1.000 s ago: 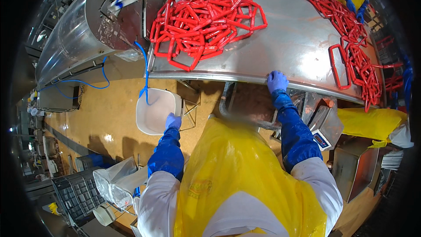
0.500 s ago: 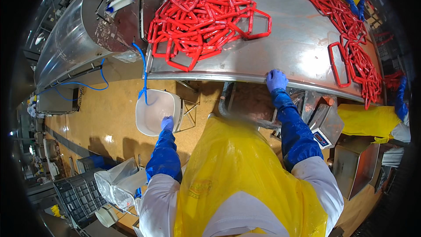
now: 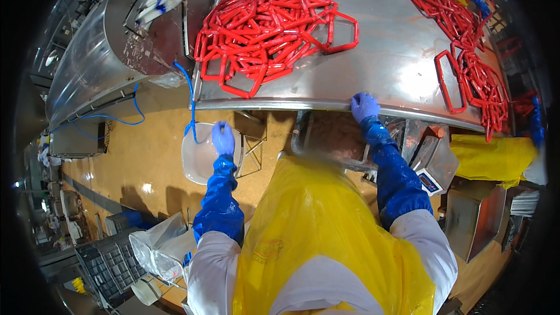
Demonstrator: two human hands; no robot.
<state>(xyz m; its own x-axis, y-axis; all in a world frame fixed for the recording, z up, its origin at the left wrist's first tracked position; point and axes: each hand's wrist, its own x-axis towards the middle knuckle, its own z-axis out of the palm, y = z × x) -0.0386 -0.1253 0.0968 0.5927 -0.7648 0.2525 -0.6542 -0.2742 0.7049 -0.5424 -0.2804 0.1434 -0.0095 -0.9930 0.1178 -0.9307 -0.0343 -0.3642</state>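
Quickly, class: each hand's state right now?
Left hand: over the white tub; open or closed, cannot tell.
Right hand: at the steel table edge; cannot tell either.

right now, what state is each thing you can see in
steel table: shiny, reddish smears
white tub: open-topped
left hand: loosely curled, over the tub in view
right hand: curled, resting at the table's edge
large red sausage heap: linked, tangled
smaller red sausage heap: linked, one loop spread out
blue hose: hanging
yellow apron: worn, creased

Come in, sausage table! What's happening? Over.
Left hand over white bin. Right hand at table edge. Red sausages heaped on table. Blue hose dangles near left hand.
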